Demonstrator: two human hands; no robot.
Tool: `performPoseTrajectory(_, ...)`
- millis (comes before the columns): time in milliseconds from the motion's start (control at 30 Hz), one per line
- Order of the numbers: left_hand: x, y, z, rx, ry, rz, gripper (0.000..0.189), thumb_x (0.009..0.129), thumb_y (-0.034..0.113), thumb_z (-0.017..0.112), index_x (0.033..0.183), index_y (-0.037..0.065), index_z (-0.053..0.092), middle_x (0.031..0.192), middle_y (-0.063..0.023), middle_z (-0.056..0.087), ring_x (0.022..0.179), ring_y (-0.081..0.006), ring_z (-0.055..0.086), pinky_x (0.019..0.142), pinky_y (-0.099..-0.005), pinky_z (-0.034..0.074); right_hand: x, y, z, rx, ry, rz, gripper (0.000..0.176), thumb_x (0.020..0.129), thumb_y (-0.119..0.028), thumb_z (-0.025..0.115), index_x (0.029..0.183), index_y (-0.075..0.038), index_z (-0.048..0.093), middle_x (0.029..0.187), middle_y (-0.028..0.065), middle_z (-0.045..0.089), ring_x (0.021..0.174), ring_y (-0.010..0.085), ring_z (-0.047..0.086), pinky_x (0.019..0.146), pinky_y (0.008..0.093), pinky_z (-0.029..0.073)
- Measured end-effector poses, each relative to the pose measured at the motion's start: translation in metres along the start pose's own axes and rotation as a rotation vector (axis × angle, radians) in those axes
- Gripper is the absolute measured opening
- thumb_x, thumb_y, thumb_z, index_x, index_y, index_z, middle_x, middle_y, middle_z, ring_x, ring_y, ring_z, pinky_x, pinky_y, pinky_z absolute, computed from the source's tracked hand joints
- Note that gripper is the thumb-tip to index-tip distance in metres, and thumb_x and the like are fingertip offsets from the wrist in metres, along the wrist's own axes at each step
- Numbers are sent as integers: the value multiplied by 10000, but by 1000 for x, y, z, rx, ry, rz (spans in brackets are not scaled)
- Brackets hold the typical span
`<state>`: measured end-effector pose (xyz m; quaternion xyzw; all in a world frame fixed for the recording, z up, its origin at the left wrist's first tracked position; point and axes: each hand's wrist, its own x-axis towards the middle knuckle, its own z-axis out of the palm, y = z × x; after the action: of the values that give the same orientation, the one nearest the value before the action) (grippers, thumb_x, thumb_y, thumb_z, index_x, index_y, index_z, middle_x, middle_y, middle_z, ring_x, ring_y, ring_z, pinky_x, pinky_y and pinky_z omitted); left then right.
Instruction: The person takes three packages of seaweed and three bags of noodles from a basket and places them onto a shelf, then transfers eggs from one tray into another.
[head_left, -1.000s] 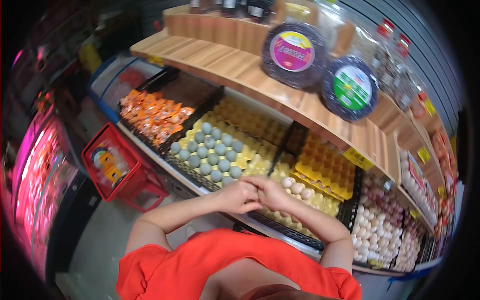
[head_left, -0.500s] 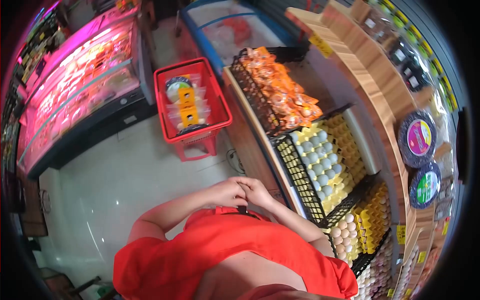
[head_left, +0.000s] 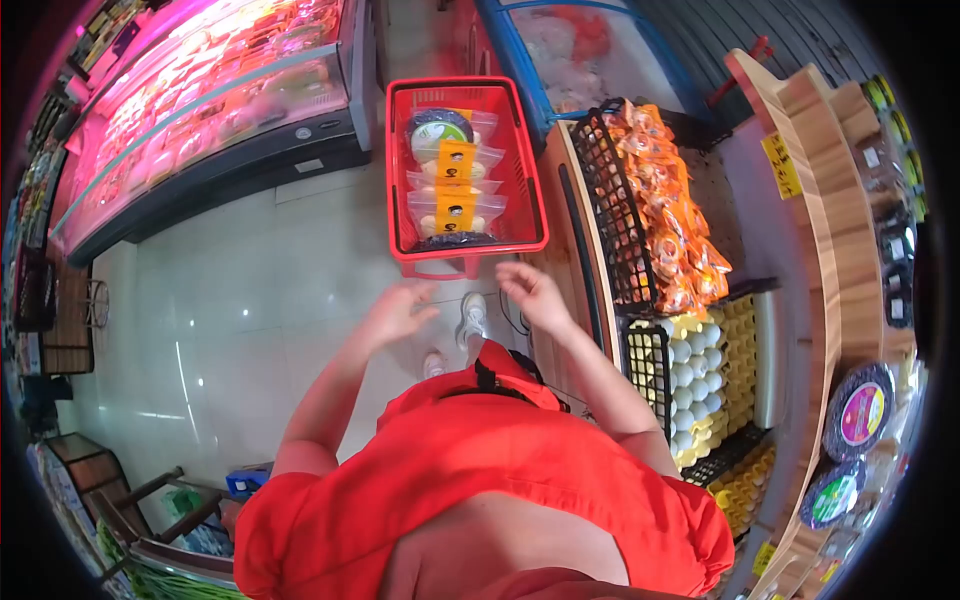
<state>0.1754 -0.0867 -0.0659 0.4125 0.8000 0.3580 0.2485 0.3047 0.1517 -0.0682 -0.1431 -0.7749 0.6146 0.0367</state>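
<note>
Red basket (head_left: pixel 393 170) sits just beyond left hand (head_left: pixel 398 312) and right hand (head_left: pixel 530 292); all fingers spread apart.

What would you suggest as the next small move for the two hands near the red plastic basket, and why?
Probably lower both hands to the near rim of the red plastic shopping basket and grip it: the left hand and right hand are open, empty, and just short of that rim.

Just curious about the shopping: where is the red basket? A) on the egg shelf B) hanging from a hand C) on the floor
C: the basket stands on the floor, just beyond the open left hand and right hand.
</note>
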Motion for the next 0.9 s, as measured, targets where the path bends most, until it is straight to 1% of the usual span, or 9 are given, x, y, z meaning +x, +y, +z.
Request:
performPoseTrajectory(33,8,-3,-6,3,2,-18,411,781,195,673,1157,69,567,915,-148,633,830,-284,617,749,-370,493,14,7,-9,-10,22,77,298,860,-45,556,1158,-32,563,1018,84,654,945,143,607,835,267,471)
performPoseTrajectory(167,54,-11,-34,32,118,-81,438,744,202,687,1125,19,570,955,-167,633,909,-318,605,797,-398,481,70,17,-37,52,92,53,281,855,-57,563,1134,-26,577,1015,80,655,956,148,609,836,275,476)
performPoseTrajectory(233,78,-6,-43,101,53,-170,407,766,167,681,1119,0,566,958,-165,615,900,-285,602,790,-368,489,93,25,-48,33,50,81,275,850,-69,572,1121,-23,583,1007,98,655,975,149,608,836,272,475)
performPoseTrajectory(400,125,-49,-16,338,23,-200,403,725,154,698,1086,18,583,1007,-169,605,941,-320,584,826,-382,475,137,44,-52,-342,-114,149,341,781,-150,637,1107,-61,595,1071,147,624,1015,314,586,892,377,459)
performPoseTrajectory(500,137,-70,4,359,-96,-247,419,695,144,716,1077,29,587,1035,-173,597,987,-326,569,856,-392,463,151,75,-39,-534,-261,78,346,777,-90,650,1110,-18,587,1041,146,631,943,231,631,834,314,493)
performPoseTrajectory(567,141,-75,8,322,-145,-271,428,683,139,725,1074,33,588,1038,-172,596,1012,-322,562,871,-396,457,157,86,-32,-617,-309,89,387,746,-134,663,1114,-42,591,1068,171,614,996,300,597,884,368,468)
performPoseTrajectory(633,146,-76,6,298,-235,-264,445,672,188,719,1079,63,589,1084,-139,578,1037,-307,552,888,-388,449,162,91,-26,-659,-354,98,397,739,-158,674,1114,-53,595,1071,164,613,1012,309,585,898,379,456)
performPoseTrajectory(800,154,-98,6,247,-226,-164,339,704,199,687,1004,55,622,960,-166,636,917,-323,603,810,-404,480,165,92,-17,-632,-456,118,378,751,-188,687,1112,-106,613,1060,136,625,996,301,595,884,385,463)
performPoseTrajectory(900,158,-96,6,247,-296,-157,330,711,212,681,1004,68,628,966,-157,636,928,-312,603,817,-404,479,165,91,-13,-634,-453,121,366,753,-189,686,1104,-113,620,1045,135,631,982,301,601,877,386,467)
